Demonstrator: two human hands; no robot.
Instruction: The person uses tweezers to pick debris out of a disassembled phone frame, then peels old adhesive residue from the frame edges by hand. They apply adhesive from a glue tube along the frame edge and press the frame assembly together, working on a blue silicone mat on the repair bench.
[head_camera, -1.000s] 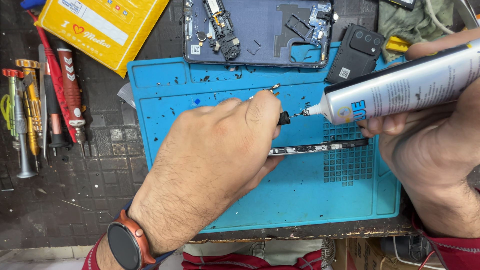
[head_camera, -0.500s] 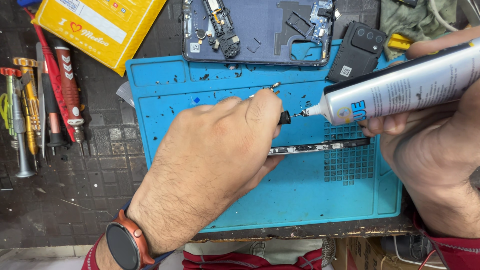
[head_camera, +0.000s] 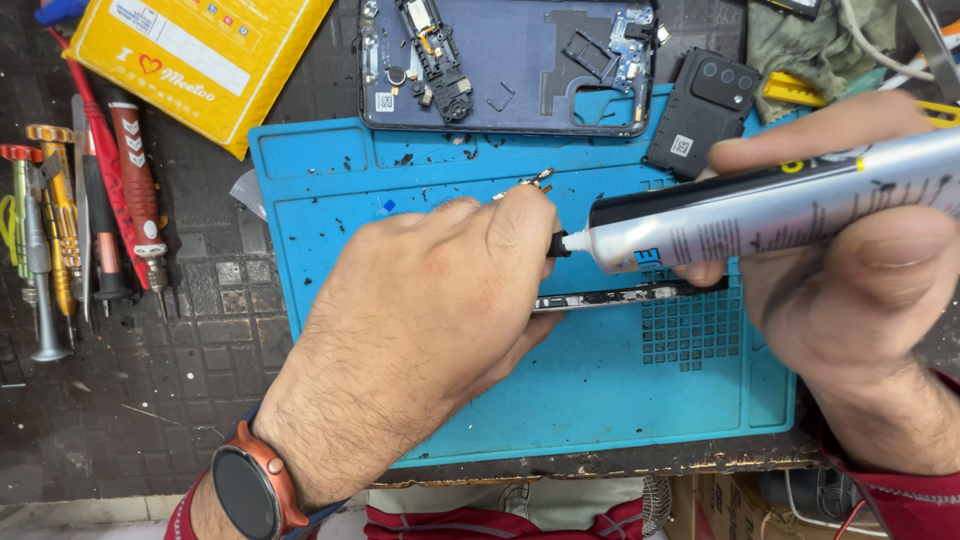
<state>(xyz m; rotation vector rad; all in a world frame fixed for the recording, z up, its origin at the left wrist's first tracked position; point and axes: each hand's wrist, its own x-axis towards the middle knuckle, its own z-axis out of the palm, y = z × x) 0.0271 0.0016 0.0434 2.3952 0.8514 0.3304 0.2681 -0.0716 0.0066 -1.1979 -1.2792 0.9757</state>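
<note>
1. The right hand (head_camera: 860, 290) gripped a white glue tube (head_camera: 770, 210), nozzle touching the left fingertips.
2. The left hand (head_camera: 430, 330) pinched a thin phone part (head_camera: 630, 295) over the blue mat (head_camera: 330, 190); a yellow padded envelope (head_camera: 200, 60) lay far left.

A yellow padded envelope (head_camera: 195, 60) lies at the workbench's far left corner, screwdrivers (head_camera: 70, 230) (several, side by side) along its left edge.

Yellow padded mailer (head_camera: 195, 62) with a white label lies top left; small white stickers sit on the phone back cover (head_camera: 385, 101) and black camera module (head_camera: 682, 145).
</note>
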